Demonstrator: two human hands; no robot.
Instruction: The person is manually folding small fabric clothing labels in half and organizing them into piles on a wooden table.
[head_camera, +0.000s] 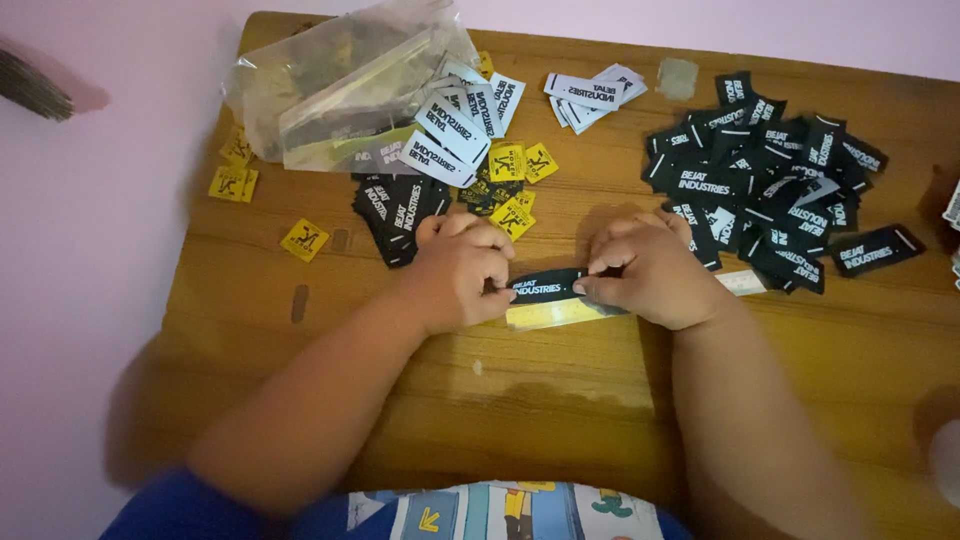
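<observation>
On a wooden table (560, 400), my left hand (462, 270) and my right hand (650, 270) pinch the two ends of a black woven label (545, 287) with white lettering. The label lies flat between the hands, just above a pale yellow strip (555, 314) that rests on the table under my fingers. A big loose heap of the same black labels (770, 190) sits right behind my right hand. A small stack of black labels (395, 215) lies just behind my left hand.
A crumpled clear plastic bag (340, 85) lies at the back left with white labels (460, 125) spilling beside it. More white labels (592, 92) lie at the back middle. Small yellow square tags (515, 180) are scattered around, some near the left edge (305, 240).
</observation>
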